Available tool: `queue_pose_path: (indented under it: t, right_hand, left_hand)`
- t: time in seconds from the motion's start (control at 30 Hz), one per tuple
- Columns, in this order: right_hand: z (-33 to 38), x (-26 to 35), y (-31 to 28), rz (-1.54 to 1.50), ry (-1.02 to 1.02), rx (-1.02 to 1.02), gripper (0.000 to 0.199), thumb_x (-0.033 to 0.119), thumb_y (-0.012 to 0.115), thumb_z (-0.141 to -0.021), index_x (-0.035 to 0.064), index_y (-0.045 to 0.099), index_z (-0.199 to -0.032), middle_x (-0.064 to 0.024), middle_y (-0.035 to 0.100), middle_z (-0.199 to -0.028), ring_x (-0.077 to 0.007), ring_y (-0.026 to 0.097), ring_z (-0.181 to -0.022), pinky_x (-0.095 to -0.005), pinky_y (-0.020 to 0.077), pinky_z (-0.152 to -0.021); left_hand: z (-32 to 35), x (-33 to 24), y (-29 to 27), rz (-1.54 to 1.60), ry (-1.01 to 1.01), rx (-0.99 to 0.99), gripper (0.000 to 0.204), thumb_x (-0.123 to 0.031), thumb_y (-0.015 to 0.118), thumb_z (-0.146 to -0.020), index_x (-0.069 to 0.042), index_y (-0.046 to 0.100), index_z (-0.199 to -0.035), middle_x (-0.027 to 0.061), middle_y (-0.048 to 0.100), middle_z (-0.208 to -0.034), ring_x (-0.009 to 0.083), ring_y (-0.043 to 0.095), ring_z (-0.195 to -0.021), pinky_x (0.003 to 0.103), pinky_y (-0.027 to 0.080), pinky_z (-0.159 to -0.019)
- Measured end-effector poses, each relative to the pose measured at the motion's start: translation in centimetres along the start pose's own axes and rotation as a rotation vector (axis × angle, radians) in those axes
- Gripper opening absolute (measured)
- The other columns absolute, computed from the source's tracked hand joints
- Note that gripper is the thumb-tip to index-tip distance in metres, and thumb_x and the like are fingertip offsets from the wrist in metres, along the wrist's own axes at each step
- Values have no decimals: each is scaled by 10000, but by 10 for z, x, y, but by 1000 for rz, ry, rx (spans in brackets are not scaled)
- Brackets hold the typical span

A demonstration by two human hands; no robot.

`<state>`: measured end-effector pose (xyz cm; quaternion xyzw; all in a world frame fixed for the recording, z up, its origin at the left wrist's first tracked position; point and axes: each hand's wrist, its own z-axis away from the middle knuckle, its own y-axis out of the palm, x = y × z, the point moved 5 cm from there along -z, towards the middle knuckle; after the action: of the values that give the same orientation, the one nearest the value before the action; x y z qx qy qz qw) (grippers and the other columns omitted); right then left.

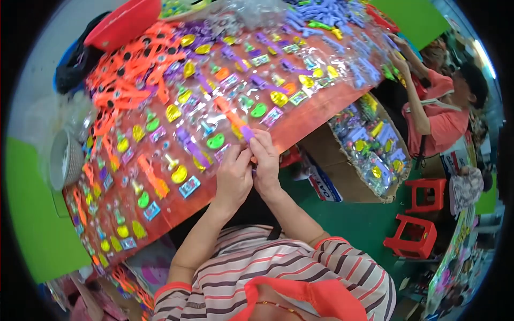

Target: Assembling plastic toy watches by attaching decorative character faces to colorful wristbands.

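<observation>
Both hands meet over the table's near edge, fingers closed. My right hand (265, 162) pinches a slim purple plastic piece (247, 132), its tip showing above the fingers. My left hand (234, 175) closes against the lower part of it, where a bit of purple shows between the hands. Just beyond the tip, an orange strap-like plastic piece (227, 111) points away; whether the two are joined I cannot tell. Around them lie sets of small toys in clear plastic: a green oval piece (216, 140), a purple strap-like piece (187, 143) and small picture cards (189, 185).
The red-covered table (300, 120) carries heaps of orange pieces (134, 75) and lilac pieces (326, 13). A red basin (123, 24) stands at the far left. Right of me are a carton (342, 171) of packed toys, red stools (415, 235) and a co-worker (436, 107) reaching over the table.
</observation>
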<state>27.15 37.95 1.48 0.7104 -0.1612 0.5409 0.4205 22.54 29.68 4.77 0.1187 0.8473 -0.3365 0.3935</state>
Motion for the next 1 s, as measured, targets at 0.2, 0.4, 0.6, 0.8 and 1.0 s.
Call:
queue_pose_path:
  t: [0.2,0.4,0.6,0.8,1.0]
  right_hand:
    - [-44,48,-47,-523,-54,-140,202,208,456,-978,53,518,-864,-106,618,-915,-182,587,-845,-317,475,-774]
    - [-75,75,-107,-538,-133,79,161,172,438,-982,45,487,-895,-150,601,-919,-224,598,-873,-359,480,-804]
    - [-119,89,-153,-347,-143,38,165,175,451,-979,45,494,-886,-132,594,-925,-201,589,-867,-335,477,-830]
    - [-239,111,-190,-53,-317,-132,184,161,478,-955,7,555,-889,-85,615,-826,-163,571,-767,-309,451,-757]
    - [-347,80,-246,240,-288,-101,217,163,478,-950,13,590,-839,-55,613,-774,-131,568,-725,-272,453,-715]
  left_hand:
    - [-39,32,68,1387,-920,284,195,-24,491,-842,28,604,-993,117,625,-947,223,607,-760,316,525,-648]
    - [-102,30,108,1700,-1001,300,239,-17,516,-795,29,587,-1018,165,623,-986,282,605,-869,389,534,-686]
    - [-157,33,166,1504,-802,513,197,-24,507,-800,16,573,-982,121,617,-927,216,612,-816,348,533,-647]
    - [-287,47,235,1222,-607,596,341,10,505,-767,-1,573,-1101,114,600,-969,203,614,-801,324,522,-622]
    - [-374,93,279,263,115,414,480,-20,460,-750,-37,559,-1220,169,556,-1229,265,538,-1136,391,465,-903]
